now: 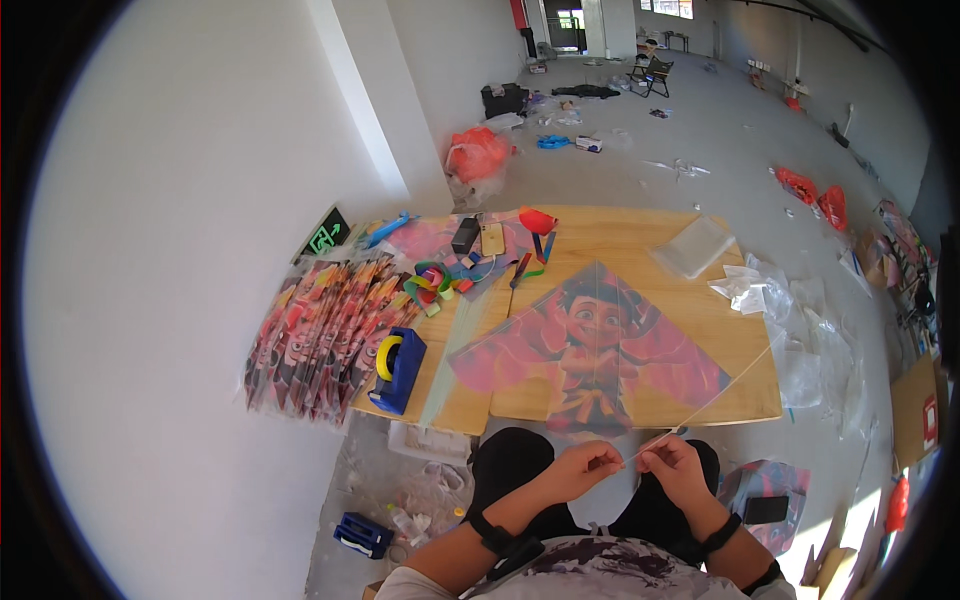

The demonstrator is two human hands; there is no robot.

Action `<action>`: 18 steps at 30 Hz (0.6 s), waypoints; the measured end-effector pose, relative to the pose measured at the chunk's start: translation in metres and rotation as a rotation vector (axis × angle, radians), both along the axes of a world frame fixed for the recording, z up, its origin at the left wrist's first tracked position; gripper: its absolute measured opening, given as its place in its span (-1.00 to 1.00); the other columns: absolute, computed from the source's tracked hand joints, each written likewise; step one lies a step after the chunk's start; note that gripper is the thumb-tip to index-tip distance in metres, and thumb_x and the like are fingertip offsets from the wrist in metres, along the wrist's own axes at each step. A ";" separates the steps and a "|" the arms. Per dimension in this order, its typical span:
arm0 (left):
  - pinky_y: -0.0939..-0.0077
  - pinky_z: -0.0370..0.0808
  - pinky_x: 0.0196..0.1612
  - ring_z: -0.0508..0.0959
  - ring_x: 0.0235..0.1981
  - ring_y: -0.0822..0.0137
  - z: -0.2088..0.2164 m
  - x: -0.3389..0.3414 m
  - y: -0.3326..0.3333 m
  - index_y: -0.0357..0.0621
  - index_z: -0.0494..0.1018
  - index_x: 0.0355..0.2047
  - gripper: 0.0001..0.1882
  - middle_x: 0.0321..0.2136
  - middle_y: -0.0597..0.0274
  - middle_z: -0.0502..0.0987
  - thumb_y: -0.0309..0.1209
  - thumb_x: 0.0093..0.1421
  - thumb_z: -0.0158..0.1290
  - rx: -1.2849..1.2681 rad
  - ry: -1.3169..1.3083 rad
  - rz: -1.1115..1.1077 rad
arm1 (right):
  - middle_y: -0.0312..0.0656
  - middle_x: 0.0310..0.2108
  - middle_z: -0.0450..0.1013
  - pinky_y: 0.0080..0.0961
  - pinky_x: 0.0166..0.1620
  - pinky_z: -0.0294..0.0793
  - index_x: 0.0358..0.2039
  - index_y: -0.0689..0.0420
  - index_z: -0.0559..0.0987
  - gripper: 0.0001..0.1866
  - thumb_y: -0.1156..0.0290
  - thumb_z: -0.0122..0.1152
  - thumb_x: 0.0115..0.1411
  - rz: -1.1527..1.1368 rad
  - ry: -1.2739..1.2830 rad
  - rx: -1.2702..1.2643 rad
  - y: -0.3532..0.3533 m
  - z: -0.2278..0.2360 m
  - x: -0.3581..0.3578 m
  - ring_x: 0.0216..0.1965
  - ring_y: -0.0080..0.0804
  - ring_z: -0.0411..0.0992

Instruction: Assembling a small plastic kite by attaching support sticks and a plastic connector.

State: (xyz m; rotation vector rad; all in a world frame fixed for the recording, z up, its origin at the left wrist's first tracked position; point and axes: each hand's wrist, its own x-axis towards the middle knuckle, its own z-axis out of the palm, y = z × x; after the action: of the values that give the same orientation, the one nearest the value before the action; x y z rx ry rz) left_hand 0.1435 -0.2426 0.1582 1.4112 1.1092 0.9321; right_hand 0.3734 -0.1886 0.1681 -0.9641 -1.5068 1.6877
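Note:
A pink and red kite with a printed cartoon figure lies flat on the wooden table, its lower part reaching past the near edge. Over my lap, my right hand grips a thin pale rod that slants up to the right, across the kite's right corner. My left hand is pinched at the rod's lower end, just beside the right one. Both hands are below the kite's lower edge.
A blue tape dispenser with yellow tape stands at the table's left, beside a row of folded printed kites. Ribbons, scissors and a phone lie farther back. Clear plastic sheets are at the right; another phone is lower right.

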 end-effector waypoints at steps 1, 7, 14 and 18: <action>0.58 0.46 -0.22 0.51 -0.33 0.53 -0.002 0.004 0.002 -0.17 0.54 -0.14 -0.83 -0.34 0.30 0.59 -0.36 0.34 0.14 -0.005 -0.002 0.002 | -0.17 -0.27 0.59 -0.55 -0.14 0.55 -0.20 0.25 0.53 -0.92 0.52 0.19 0.33 -0.013 0.009 -0.001 0.002 -0.003 0.001 -0.25 -0.48 0.57; 0.58 0.49 -0.29 0.53 -0.43 0.50 0.013 0.001 0.005 -0.16 0.51 -0.01 -0.74 -0.33 0.28 0.59 -0.34 0.35 0.12 -0.046 0.039 -0.001 | -0.14 -0.29 0.58 -0.54 -0.13 0.53 -0.24 0.20 0.44 -0.95 0.51 0.09 0.38 -0.077 0.096 -0.016 0.011 -0.006 0.005 -0.27 -0.48 0.55; 0.56 0.55 -0.34 0.60 -0.46 0.44 -0.042 -0.143 -0.036 -0.26 0.55 -0.17 -0.78 -0.46 0.20 0.61 -0.36 0.35 0.05 -0.289 0.242 0.544 | -0.14 -0.35 0.55 -0.55 -0.20 0.54 -0.24 0.19 0.40 -0.96 0.53 0.05 0.39 -0.280 0.013 0.054 0.015 -0.040 0.072 -0.32 -0.45 0.56; 0.37 0.57 -0.30 0.68 -0.42 0.24 -0.121 -0.220 -0.089 -0.20 0.58 -0.26 -0.69 -0.50 0.10 0.66 -0.19 0.26 0.09 -0.438 0.517 0.646 | -0.17 -0.38 0.53 -0.58 -0.24 0.56 -0.25 0.15 0.40 -0.95 0.49 0.03 0.41 -0.496 0.019 -0.109 0.003 -0.063 0.087 -0.36 -0.45 0.57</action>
State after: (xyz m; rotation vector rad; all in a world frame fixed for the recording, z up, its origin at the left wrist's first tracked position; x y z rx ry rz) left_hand -0.0761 -0.3316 0.0373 0.9490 2.0963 0.6920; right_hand 0.4601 -0.1858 0.1052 -1.2538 -1.0550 1.4186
